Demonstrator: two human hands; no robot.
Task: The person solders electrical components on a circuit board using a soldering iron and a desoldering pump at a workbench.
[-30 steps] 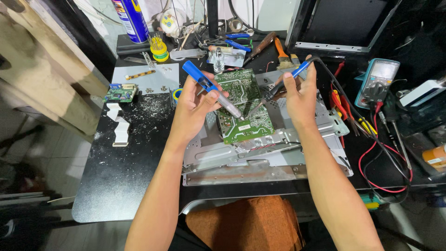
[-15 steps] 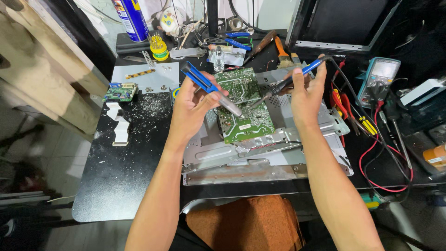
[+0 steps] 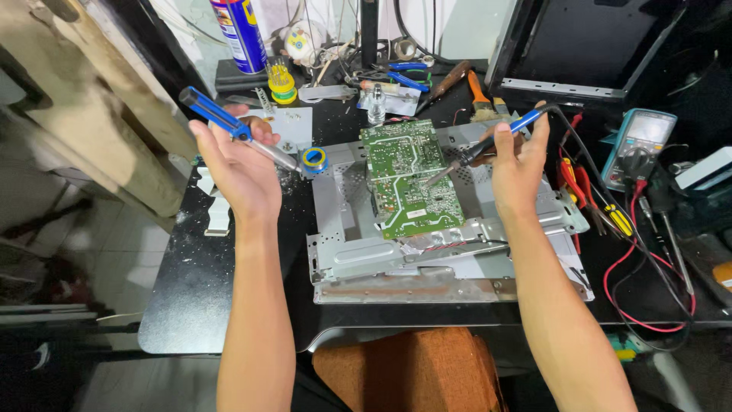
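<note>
**Two tools held over the green board**

A blue desoldering pump (image 3: pixel 236 131) is gripped in the left hand (image 3: pixel 236 172), raised left of the circuit board (image 3: pixel 409 177). A soldering iron (image 3: pixel 488 145) is clasped in the right hand (image 3: pixel 518 172), its tip set on the board, which lies on the metal chassis (image 3: pixel 396 259).

Desoldering pump (image 3: pixel 236 133): blue handle with a silver metal barrel, held in the left hand (image 3: pixel 232 164), lying slantwise, its tip pointing down toward the circuit board (image 3: pixel 408 177) but well to the left of it.
Soldering iron (image 3: pixel 488 145): blue handle with a black grip and thin metal tip, held in the right hand (image 3: pixel 518 168), tilted, its tip over the right edge of the circuit board.
Circuit board: green, rectangular, lying flat.
</note>
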